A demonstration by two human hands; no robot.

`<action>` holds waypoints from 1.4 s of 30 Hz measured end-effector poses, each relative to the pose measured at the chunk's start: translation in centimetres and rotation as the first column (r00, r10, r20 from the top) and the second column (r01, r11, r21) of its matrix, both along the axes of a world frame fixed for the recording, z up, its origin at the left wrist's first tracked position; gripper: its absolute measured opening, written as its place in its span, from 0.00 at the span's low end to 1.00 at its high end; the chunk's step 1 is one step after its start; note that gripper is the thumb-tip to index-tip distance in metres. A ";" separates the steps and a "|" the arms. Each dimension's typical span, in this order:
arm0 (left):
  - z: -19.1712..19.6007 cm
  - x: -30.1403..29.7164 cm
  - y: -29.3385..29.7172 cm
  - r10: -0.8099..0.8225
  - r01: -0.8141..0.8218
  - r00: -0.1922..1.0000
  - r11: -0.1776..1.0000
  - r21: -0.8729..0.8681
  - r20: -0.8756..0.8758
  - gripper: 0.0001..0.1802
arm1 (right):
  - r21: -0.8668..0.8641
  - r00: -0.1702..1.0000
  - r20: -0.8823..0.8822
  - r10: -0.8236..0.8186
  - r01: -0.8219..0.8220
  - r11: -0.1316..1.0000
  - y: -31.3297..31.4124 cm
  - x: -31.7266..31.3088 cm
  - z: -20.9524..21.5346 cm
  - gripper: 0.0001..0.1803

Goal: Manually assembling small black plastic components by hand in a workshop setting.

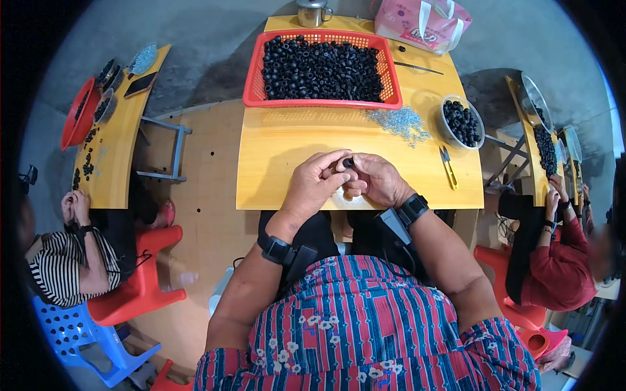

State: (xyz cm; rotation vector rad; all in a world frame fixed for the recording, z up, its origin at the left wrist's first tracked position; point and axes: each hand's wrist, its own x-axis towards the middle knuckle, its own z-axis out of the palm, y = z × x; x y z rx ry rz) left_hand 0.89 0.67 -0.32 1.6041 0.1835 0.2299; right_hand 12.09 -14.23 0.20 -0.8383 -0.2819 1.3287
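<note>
My left hand (314, 184) and my right hand (377, 181) meet over the near edge of the yellow table (280, 146). Between their fingertips they pinch one small black ring (349, 162). Both wrists wear black bands. A red basket (254, 91) heaped with black rings stands at the far side of the table. To its right lie a pile of small clear parts (401, 122) and a clear bowl (462, 122) of black rings.
Yellow-handled snips (448, 167) lie at the table's right edge. A metal mug (313, 12) and a pink bag (422, 23) stand at the back. Other people sit at yellow tables (120, 140) left and right (536, 169) with their own black rings. Red and blue stools are around.
</note>
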 end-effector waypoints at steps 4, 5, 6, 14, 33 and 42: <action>-1.0 -0.2 0.2 0.066 -0.065 0.998 0.994 -0.093 0.008 0.15 | 0.006 0.998 -0.052 0.022 -0.022 1.000 0.3 0.2 -0.1 0.16; -0.9 -0.1 0.3 0.078 -0.077 0.997 0.992 -0.104 0.006 0.14 | 0.014 0.997 -0.069 0.033 -0.032 0.999 0.3 0.3 -0.2 0.15; -0.8 -0.1 0.3 0.096 -0.094 0.995 0.992 -0.085 0.016 0.13 | 0.013 0.997 -0.069 0.036 -0.035 0.999 0.3 0.4 -0.2 0.15; -0.9 0.0 0.3 0.160 -0.157 0.987 0.982 -0.102 0.025 0.08 | -0.112 0.970 0.169 -0.173 0.193 0.975 0.9 -0.9 -0.3 0.11; -1.0 -0.2 0.4 0.142 -0.147 0.989 0.970 -0.196 -0.037 0.07 | -0.173 0.790 0.529 -0.309 0.457 0.872 1.5 -2.0 0.6 0.11; -1.2 0.0 0.7 0.120 -0.129 0.991 0.971 -0.203 -0.055 0.06 | -0.117 0.707 0.632 -0.316 0.491 0.864 1.8 -2.1 0.2 0.07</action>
